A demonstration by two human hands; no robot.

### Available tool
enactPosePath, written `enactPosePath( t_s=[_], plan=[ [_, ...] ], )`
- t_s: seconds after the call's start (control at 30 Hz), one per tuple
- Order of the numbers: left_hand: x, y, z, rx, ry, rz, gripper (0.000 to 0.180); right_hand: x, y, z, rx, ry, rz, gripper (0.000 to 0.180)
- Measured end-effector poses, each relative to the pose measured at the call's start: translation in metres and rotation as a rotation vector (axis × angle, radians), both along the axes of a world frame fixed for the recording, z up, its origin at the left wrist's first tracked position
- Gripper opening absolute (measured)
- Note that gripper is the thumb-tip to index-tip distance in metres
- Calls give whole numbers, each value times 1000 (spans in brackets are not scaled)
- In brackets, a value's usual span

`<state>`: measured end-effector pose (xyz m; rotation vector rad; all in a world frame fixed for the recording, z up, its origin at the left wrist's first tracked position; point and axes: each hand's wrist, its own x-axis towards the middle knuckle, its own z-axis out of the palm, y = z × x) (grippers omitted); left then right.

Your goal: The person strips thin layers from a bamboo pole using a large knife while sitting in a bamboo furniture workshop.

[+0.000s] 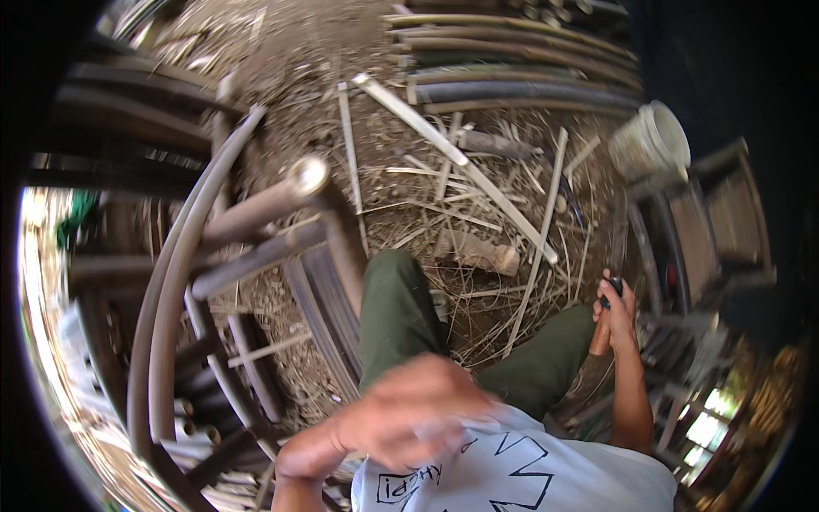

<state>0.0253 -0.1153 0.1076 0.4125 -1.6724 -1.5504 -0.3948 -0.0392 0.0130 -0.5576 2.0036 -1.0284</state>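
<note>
My right hand (621, 309) is out at the right, beside my knee, with its fingers wrapped round a machete (601, 337). Its brown wooden handle sticks out below the fist, and a dark, blurred blade points away from me. Something black shows between the fingers. In front of my chest, my left hand (422, 408) is smeared by motion, so its fingers cannot be made out and nothing in it can be seen. Between and beyond my knees, pale split bamboo strips (503, 205) lie on the ground near a short chunk of wood (478, 253).
Bamboo furniture frames (264, 213) stand close on my left. Bamboo poles (520, 68) lie stacked at the far side. A whitish bucket (653, 141) sits at the far right, near a wooden box-like piece (717, 222). Shavings litter the dirt floor (299, 60).
</note>
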Motion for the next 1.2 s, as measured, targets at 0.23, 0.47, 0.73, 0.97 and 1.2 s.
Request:
enactPosePath(
  t_s=[0.23, 0.47, 0.73, 0.97, 1.2],
  plan=[
    [-188, -24, -9, 207, 836, -543, 26, -26, 135, -43, -102, -37, -524, 46],
    [-303, -42, -200, 946, 10, -480, 22, -5, 230, -53, -220, -86, -914, 60],
    [-487, -2, -494, 118, -1452, -210, 67, -6, 267, -41, -273, -35, -1085, 66],
    [-530, 8, -560, 201, -1542, -137, 51, -25, 300, -35, -287, -313, -1006, 36],
    [-431, 2, -453, 979, -753, -499, 31, -24, 261, -33, -185, -193, -947, 69]
  ],
)
